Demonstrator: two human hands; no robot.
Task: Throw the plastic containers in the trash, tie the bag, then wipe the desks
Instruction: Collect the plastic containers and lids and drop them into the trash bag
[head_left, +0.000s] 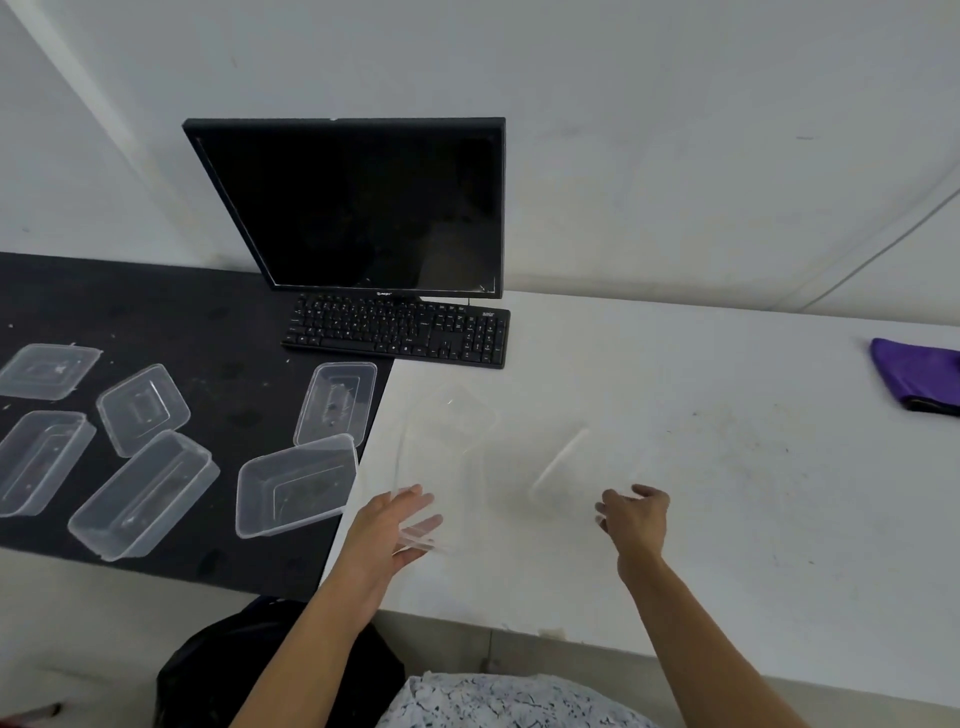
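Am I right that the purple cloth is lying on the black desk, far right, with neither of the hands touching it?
Not quite. The head view shows the purple cloth lying on the white desk, not the black desk. The rest holds: it is at the far right, and neither the left hand nor the right hand touches it.

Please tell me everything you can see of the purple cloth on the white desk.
The purple cloth lies folded flat at the far right of the white desk, partly cut off by the picture's edge. It looks like soft fabric, with a darker band along its near edge. Nothing rests on it, and both hands are well away from it. It touches only the desk.
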